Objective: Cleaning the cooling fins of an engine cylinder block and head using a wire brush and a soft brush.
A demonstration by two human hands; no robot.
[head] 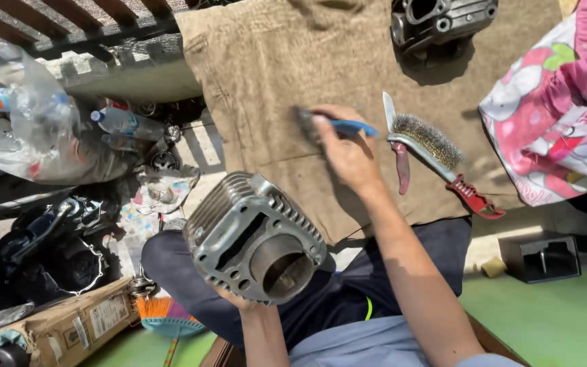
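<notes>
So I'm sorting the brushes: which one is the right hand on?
The blue-handled brush, under the right hand on the brown cloth. The red-handled wire brush lies untouched beside it.
</notes>
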